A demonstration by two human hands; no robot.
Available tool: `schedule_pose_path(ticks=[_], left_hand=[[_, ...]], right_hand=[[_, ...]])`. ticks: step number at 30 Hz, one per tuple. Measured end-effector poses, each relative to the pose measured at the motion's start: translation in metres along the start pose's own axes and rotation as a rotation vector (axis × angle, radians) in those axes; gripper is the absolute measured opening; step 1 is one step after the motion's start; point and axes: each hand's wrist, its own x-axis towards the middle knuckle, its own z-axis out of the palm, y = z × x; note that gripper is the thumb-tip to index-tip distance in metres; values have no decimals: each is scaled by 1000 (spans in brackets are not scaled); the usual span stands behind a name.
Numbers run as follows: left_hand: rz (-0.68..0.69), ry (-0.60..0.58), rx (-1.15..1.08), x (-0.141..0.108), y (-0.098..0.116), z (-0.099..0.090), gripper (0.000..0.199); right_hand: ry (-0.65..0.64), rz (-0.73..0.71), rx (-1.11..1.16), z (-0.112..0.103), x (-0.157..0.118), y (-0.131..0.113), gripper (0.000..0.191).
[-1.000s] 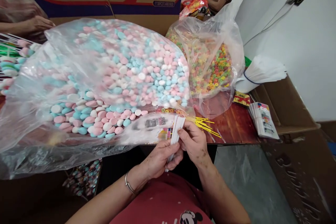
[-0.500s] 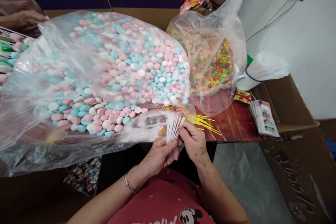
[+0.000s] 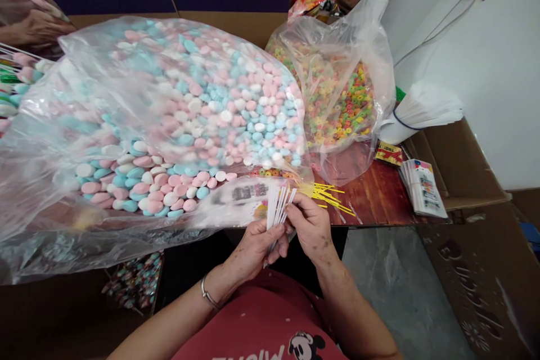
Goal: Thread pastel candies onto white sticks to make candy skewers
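Observation:
A fanned bundle of thin white sticks (image 3: 276, 205) stands up from my left hand (image 3: 260, 243), whose fingers are wrapped round its lower part. My right hand (image 3: 311, 228) pinches at the sticks on the bundle's right side with thumb and forefinger. Just beyond my right hand, yellow twist ties (image 3: 331, 197) lie loose on the reddish wooden table (image 3: 383, 197). Left of the sticks, pink, blue and white candies (image 3: 156, 185) spill from the mouth of a large clear plastic bag (image 3: 139, 84). A printed clear wrapper (image 3: 236, 202) lies at the table edge behind my hands.
Another clear bag (image 3: 341, 95) holds colourful ring candies. To the right are a white cup of sticks (image 3: 400, 126), a small red-and-yellow box (image 3: 388, 153), a stack of printed cards (image 3: 423, 188) and an open carton (image 3: 464, 163). A co-worker's hand (image 3: 40, 28) shows at far left.
My hands and the sticks stay almost in place. At the far left the co-worker's hand has shifted and turned. The view has moved very slightly.

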Motion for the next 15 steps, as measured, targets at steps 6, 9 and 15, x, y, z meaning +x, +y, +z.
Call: schedule_pose_path(ticks=[6,9,15], left_hand=[[-4,-14,-1,1,0,-2,38],[-11,-22,4,0,1,-2,39],[-87,-13,31,0,3,-2,43]], right_hand=[[-28,10,8,-2,1,1,19],[-13,-4,51,-1,1,7,22],[376,-187,131,-7,8,-6,19]])
